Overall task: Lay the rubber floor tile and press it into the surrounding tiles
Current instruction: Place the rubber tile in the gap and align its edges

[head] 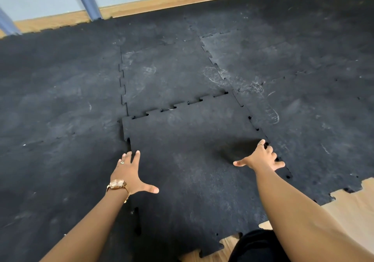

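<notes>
- A black rubber floor tile (pixel 188 160) lies among the surrounding tiles (pixel 60 100), its jigsaw edges not fully seated; the far left corner sits raised.
- The left hand (pixel 129 172), wearing a gold watch (pixel 117 184) and a ring, rests flat with fingers spread on the tile's left edge, gripping nothing.
- The right hand (pixel 261 157), also spread wide, presses at the tile's right seam.
- Bare wooden floor (pixel 348 205) shows at lower right.

words: none to read | numbers: none | signs: none | watch (pixel 117 184) face: too small to read | rubber floor tile (pixel 188 160): no print
</notes>
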`<control>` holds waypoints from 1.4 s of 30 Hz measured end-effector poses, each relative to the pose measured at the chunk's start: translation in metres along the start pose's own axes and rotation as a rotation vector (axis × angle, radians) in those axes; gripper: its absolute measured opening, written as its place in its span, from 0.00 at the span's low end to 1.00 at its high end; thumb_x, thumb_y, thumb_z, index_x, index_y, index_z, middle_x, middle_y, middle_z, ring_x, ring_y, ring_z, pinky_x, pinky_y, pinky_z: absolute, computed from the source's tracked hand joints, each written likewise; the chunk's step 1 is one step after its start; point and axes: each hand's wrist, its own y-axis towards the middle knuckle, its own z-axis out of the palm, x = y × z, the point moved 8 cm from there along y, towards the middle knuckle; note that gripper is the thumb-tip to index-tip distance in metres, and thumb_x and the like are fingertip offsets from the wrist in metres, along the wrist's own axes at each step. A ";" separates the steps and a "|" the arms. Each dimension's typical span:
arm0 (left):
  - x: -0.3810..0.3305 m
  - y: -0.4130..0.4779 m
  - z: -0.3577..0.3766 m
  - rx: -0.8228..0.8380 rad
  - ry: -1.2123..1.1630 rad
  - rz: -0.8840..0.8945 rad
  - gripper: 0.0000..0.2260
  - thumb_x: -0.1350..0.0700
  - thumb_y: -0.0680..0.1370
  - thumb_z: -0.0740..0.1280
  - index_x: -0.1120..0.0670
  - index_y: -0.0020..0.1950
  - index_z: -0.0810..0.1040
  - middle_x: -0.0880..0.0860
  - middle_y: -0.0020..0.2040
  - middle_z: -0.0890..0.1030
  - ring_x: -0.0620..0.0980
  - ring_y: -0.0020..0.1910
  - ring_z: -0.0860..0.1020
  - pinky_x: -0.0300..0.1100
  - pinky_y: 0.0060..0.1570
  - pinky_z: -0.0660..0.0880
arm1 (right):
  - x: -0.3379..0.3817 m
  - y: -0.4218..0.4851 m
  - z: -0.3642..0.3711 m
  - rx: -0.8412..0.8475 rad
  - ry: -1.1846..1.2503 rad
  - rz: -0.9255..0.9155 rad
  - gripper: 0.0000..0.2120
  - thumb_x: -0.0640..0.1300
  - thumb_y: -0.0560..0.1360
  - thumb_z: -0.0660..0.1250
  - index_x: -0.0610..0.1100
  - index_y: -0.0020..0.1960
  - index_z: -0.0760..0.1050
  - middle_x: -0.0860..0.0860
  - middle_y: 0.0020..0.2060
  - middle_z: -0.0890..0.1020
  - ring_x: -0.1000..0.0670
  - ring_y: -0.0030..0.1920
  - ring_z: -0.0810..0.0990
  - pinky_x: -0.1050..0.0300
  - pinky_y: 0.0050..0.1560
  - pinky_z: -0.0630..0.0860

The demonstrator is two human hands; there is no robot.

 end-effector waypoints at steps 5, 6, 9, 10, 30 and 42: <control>0.004 0.003 0.011 0.035 -0.044 0.026 0.69 0.26 0.51 0.73 0.48 0.78 0.35 0.51 0.79 0.36 0.56 0.78 0.38 0.54 0.72 0.61 | 0.000 -0.001 0.004 -0.025 -0.013 0.006 0.65 0.65 0.56 0.80 0.47 0.79 0.44 0.46 0.74 0.61 0.43 0.71 0.62 0.41 0.64 0.62; 0.007 0.004 0.013 0.029 -0.073 0.044 0.69 0.25 0.51 0.73 0.47 0.78 0.34 0.50 0.78 0.34 0.55 0.77 0.37 0.54 0.72 0.61 | 0.001 0.000 0.005 -0.031 -0.018 0.009 0.65 0.64 0.56 0.80 0.47 0.79 0.44 0.46 0.73 0.61 0.42 0.71 0.62 0.41 0.64 0.62; 0.011 0.007 0.021 -0.039 -0.280 0.149 0.69 0.24 0.49 0.72 0.47 0.79 0.38 0.45 0.76 0.32 0.47 0.75 0.30 0.57 0.75 0.54 | 0.005 0.006 0.008 -0.012 0.004 0.044 0.66 0.60 0.57 0.82 0.45 0.79 0.43 0.44 0.73 0.61 0.40 0.71 0.62 0.40 0.66 0.62; 0.012 0.010 0.023 -0.073 -0.358 0.165 0.69 0.26 0.49 0.73 0.48 0.79 0.41 0.45 0.77 0.33 0.45 0.74 0.29 0.57 0.75 0.50 | 0.006 0.008 0.009 -0.003 0.026 0.062 0.66 0.58 0.57 0.82 0.44 0.79 0.43 0.44 0.73 0.61 0.39 0.71 0.61 0.40 0.67 0.61; 0.004 0.053 0.015 -0.159 -0.179 0.121 0.70 0.14 0.47 0.49 0.52 0.79 0.41 0.61 0.78 0.39 0.56 0.75 0.30 0.55 0.75 0.43 | 0.027 0.021 0.004 -0.013 -0.151 0.123 0.63 0.69 0.61 0.75 0.37 0.78 0.45 0.42 0.74 0.62 0.35 0.71 0.65 0.37 0.70 0.60; -0.052 0.053 -0.012 0.132 0.658 -0.184 0.56 0.27 0.63 0.69 0.61 0.78 0.54 0.70 0.76 0.42 0.67 0.76 0.40 0.60 0.74 0.45 | 0.013 -0.016 0.035 0.152 0.219 0.189 0.60 0.69 0.69 0.67 0.44 0.77 0.28 0.43 0.75 0.29 0.35 0.76 0.33 0.31 0.72 0.45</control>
